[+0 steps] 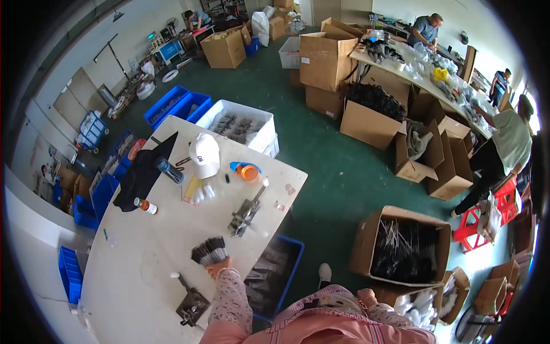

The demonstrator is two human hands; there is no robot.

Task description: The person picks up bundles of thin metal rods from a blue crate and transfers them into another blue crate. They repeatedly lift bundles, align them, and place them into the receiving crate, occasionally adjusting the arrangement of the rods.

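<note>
Black-tipped bundle [209, 251] in left hand [219, 267]

On the surface [143, 252], a bundle of sticks [209, 250] lies at the near edge, touching the left hand [219, 267]. A metal press tool [245, 213] stands at two o'clock from the bundle, another tool [192, 307] at seven o'clock. A cap [205, 155] sits far at twelve o'clock. A crate [275, 275] stands on the floor at four o'clock.

left hand [219, 267] grips bundle of black-tipped clear plastic sticks [209, 251] | on long white worktable [137, 252] | grey metal press tool [245, 215] near | right hand unseen
</note>
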